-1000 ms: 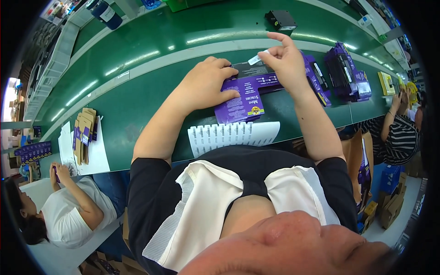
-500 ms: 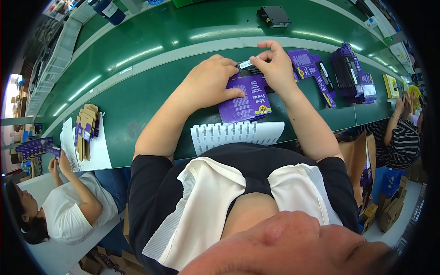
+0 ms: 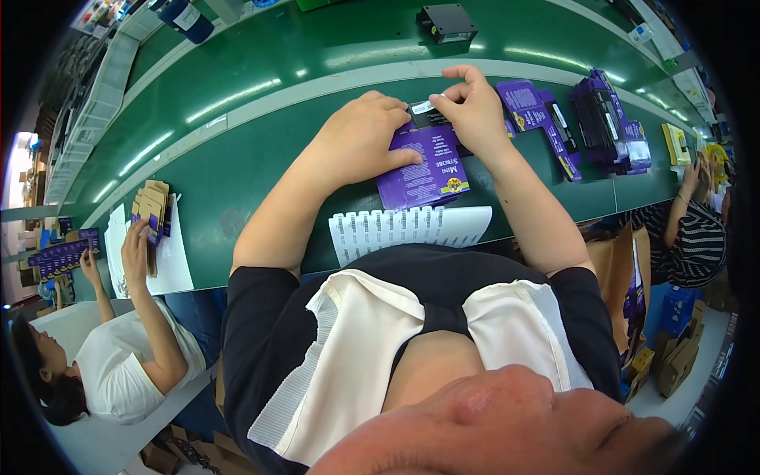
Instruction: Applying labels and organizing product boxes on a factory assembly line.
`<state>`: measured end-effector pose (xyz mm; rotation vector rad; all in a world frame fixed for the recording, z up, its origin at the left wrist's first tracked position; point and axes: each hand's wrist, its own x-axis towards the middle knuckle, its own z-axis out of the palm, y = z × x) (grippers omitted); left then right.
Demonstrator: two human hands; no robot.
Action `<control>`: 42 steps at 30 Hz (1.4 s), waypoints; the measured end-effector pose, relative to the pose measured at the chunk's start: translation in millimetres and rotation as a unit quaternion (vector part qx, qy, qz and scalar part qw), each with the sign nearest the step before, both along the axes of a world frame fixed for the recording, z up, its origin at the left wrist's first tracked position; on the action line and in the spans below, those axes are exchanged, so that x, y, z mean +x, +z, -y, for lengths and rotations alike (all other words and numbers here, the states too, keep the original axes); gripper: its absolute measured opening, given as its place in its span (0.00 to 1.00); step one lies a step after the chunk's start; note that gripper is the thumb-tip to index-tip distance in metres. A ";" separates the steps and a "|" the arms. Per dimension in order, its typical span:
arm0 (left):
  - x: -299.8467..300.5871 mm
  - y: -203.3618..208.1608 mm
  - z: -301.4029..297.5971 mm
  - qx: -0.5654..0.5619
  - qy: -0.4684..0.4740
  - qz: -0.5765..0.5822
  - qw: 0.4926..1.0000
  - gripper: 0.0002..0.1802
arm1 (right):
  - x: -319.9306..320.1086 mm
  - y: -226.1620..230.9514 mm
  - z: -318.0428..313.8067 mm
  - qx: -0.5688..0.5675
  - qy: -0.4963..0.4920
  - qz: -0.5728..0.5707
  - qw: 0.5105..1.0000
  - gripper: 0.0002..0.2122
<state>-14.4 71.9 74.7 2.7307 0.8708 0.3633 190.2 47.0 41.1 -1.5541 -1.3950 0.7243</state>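
A flat purple carton (image 3: 431, 170) with a black end flap (image 3: 431, 119) lies on the green table in front of me. My left hand (image 3: 364, 136) holds it down, thumb stretched over the purple face and fingers bent at the upper left edge. At the flap, my right hand (image 3: 479, 119) has its thumb and a fingertip at the end of a small white label (image 3: 421, 108); another finger is raised. The label lies along the black flap. Between the carton and my body rests a sheet of white labels (image 3: 408, 233), its left part bearing rows of printed stickers.
Right of my hand are flat purple cartons (image 3: 529, 111) and a taller carton stack (image 3: 598, 119). A black box (image 3: 447, 24) sits on the green belt beyond the pale rail. At left, a co-worker's hand (image 3: 134, 249) touches brown and purple cartons (image 3: 150, 206). Another person works at far right.
The black box on the belt has shifted left. The left co-worker's hand has moved to the nearby carton pile. My hands have barely moved; the right stays at the label.
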 end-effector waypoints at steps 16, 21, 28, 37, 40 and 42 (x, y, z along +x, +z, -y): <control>10.1 -19.0 0.9 0.106 -0.008 0.018 0.994 0.28 | 2.6 4.8 3.0 0.020 0.014 0.084 0.996 0.20; 10.6 -19.5 1.5 0.100 0.004 0.010 0.995 0.28 | 12.0 10.8 4.8 0.044 0.039 0.128 0.990 0.22; 11.5 -21.8 1.9 0.114 0.002 0.018 0.993 0.28 | 21.9 12.9 -7.0 -0.019 0.069 0.087 0.994 0.22; 22.5 -21.8 -3.5 0.094 -0.003 0.026 0.995 0.28 | 31.4 6.3 -18.5 -0.071 0.069 0.026 0.995 0.19; 29.9 -20.8 -9.3 0.059 0.005 0.005 0.998 0.29 | 37.1 3.8 -20.8 -0.068 0.072 0.013 0.995 0.17; 33.3 -21.8 -14.4 0.021 0.016 -0.019 0.999 0.30 | 39.8 5.3 -20.5 -0.066 0.091 0.021 0.993 0.15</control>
